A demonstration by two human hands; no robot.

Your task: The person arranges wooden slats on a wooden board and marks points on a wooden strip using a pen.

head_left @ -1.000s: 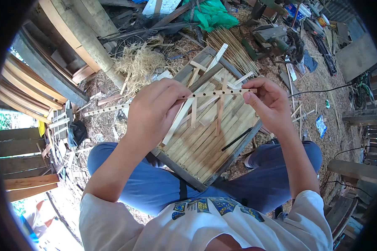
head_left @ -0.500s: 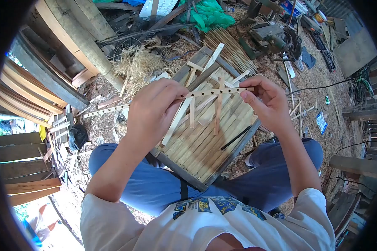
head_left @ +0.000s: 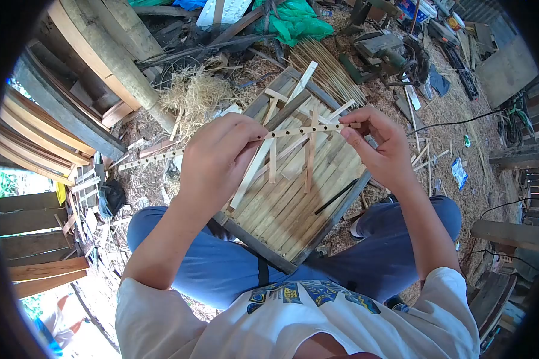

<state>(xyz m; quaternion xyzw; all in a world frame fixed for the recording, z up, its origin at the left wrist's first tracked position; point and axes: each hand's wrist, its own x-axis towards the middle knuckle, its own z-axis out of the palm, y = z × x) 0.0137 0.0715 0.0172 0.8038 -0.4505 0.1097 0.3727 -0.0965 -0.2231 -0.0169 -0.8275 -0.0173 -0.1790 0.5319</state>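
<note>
A long, thin wooden strip with a row of small dark holes (head_left: 299, 131) is held roughly level above a slatted wooden bench (head_left: 290, 224). My left hand (head_left: 217, 158) closes around the strip near its middle, fingers pinched and partly hidden behind the back of the hand. Past that hand, the strip runs on to the left. My right hand (head_left: 382, 146) pinches the strip close to its right end between thumb and fingers. Beneath the strip, several loose wooden pieces (head_left: 311, 158) lie crossed on the bench. A thin black rod (head_left: 336, 197) rests near the bench's right edge.
Behind the bench lie a bundle of thin sticks (head_left: 329, 69) and a pile of shavings (head_left: 197, 96). A dark metal machine (head_left: 389, 54) stands at the back right. Wooden beams (head_left: 126, 66) rise on the left. A black cable (head_left: 455, 125) crosses the littered ground.
The right-hand fingertips and the strip's right end have shifted slightly left and up. Both hands keep their hold, and the left hand is almost still.
</note>
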